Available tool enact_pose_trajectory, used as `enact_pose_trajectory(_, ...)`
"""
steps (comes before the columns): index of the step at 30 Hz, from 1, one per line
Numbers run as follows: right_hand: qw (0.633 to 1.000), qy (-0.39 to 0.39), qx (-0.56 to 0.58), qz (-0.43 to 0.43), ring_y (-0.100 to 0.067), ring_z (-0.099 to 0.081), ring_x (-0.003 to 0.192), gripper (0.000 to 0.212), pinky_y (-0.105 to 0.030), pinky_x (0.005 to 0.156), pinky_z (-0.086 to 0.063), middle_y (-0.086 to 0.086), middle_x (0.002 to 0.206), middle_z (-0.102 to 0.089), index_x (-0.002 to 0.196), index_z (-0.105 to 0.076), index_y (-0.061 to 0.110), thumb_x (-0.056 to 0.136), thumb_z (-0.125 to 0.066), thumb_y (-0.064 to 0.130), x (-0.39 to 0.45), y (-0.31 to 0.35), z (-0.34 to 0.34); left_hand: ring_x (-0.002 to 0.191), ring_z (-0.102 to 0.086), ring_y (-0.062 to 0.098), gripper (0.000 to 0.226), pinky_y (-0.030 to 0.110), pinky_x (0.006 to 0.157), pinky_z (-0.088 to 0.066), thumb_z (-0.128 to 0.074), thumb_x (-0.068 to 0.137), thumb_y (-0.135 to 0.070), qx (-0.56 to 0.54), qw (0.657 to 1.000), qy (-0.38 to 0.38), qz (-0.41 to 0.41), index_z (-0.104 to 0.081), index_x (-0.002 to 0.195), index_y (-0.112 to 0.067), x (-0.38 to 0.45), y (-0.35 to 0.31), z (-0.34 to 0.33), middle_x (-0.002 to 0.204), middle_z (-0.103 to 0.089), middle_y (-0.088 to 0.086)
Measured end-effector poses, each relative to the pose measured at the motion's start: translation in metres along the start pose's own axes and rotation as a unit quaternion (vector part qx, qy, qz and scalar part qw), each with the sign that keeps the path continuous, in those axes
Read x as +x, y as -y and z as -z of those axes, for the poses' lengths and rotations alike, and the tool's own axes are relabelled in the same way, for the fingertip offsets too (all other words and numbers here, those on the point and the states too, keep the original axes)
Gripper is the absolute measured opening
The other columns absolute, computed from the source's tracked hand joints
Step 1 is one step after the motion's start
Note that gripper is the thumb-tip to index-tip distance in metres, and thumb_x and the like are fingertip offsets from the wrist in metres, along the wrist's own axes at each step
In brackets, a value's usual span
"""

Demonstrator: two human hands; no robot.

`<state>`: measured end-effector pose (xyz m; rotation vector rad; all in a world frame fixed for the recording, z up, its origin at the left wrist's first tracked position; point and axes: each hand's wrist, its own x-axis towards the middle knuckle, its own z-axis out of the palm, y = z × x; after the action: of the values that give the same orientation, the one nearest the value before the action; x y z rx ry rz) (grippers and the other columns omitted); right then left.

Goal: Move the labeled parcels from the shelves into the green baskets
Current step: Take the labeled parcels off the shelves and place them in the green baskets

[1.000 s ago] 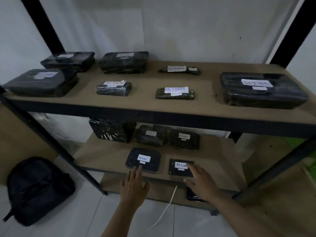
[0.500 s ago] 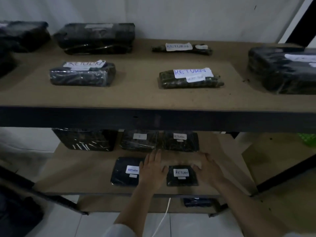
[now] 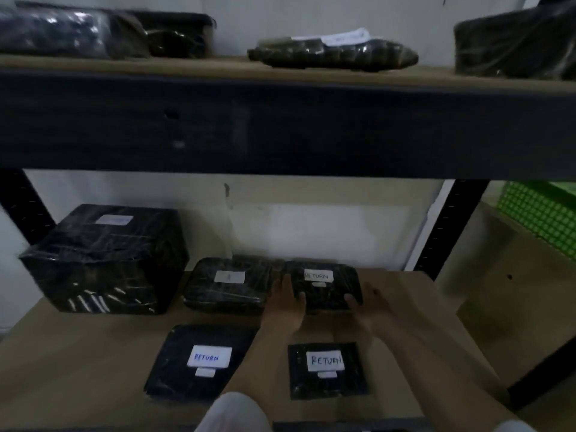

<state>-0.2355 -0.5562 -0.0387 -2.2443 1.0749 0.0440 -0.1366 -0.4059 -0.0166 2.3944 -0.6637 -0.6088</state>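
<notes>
On the lower shelf [image 3: 78, 353] a black wrapped parcel labelled RETURN [image 3: 324, 286] sits at the back. My left hand [image 3: 285, 307] grips its left side and my right hand [image 3: 369, 307] grips its right side, thumbs on top. Beside it on the left lies a second black parcel with a pale label [image 3: 227, 285]. Two flat black RETURN parcels lie nearer the front, one at the left [image 3: 199, 363] and one at the right [image 3: 327, 369]. A green basket [image 3: 542, 213] shows at the right edge, beyond the shelf post.
A large black wrapped box [image 3: 106, 260] stands at the back left of the lower shelf. The upper shelf's dark front beam [image 3: 280, 126] runs across just above, with more wrapped parcels [image 3: 333, 53] on top. A black upright post [image 3: 448, 226] stands at the right.
The view has dropped closer to the lower shelf. Both hands moved back past the two flat front parcels and took hold of the RETURN parcel at the rear.
</notes>
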Motion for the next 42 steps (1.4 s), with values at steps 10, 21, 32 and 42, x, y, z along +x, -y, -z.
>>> enact_pose_trajectory(10, 0.989, 0.024, 0.144, 0.03, -0.024, -0.051, 0.119, 0.042, -0.021, 0.087, -0.039, -0.01, 0.133, -0.053, 0.133, -0.044, 0.01, 0.095, -0.048, 0.028, 0.008, -0.008, -0.009, 0.133, -0.036, 0.03, 0.071, 0.033, 0.104, -0.035, -0.043, 0.097, -0.017, -0.105, 0.991, -0.057, 0.063, 0.005, 0.148, -0.01, 0.011, 0.004, -0.02, 0.153, -0.017, 0.016)
enact_pose_trajectory(21, 0.977, 0.004, 0.213, 0.005, -0.015, -0.054, 0.088, 0.034, -0.008, 0.057, -0.038, -0.013, 0.112, -0.061, 0.122, -0.046, 0.003, 0.092, -0.054, 0.016, -0.102, 0.019, 0.066, 0.126, -0.045, 0.028, 0.064, 0.044, 0.107, -0.038, -0.063, 0.081, -0.005, -0.171, 0.982, -0.063, 0.047, -0.035, 0.138, -0.013, -0.074, -0.026, 0.018, 0.136, -0.045, 0.012)
enact_pose_trajectory(32, 0.923, 0.009, 0.386, 0.01, -0.011, -0.052, 0.104, 0.047, -0.025, 0.09, -0.042, 0.002, 0.12, -0.054, 0.134, -0.038, 0.023, 0.092, -0.053, 0.008, -0.246, 0.039, 0.138, 0.124, -0.046, 0.023, 0.08, 0.051, 0.103, -0.041, -0.069, 0.071, -0.017, -0.198, 0.98, -0.013, 0.003, -0.03, 0.138, -0.034, -0.198, -0.064, 0.083, 0.133, -0.049, 0.002)
enact_pose_trajectory(42, 0.895, -0.054, 0.442, 0.03, 0.008, -0.054, 0.089, 0.038, -0.004, 0.061, -0.047, 0.006, 0.111, -0.055, 0.127, -0.038, 0.028, 0.093, -0.051, 0.016, -0.326, 0.006, 0.178, 0.127, -0.044, 0.021, 0.085, 0.051, 0.104, -0.04, -0.07, 0.072, -0.018, -0.217, 0.974, 0.047, -0.052, -0.025, 0.14, -0.041, -0.271, -0.115, 0.094, 0.137, -0.047, 0.0)
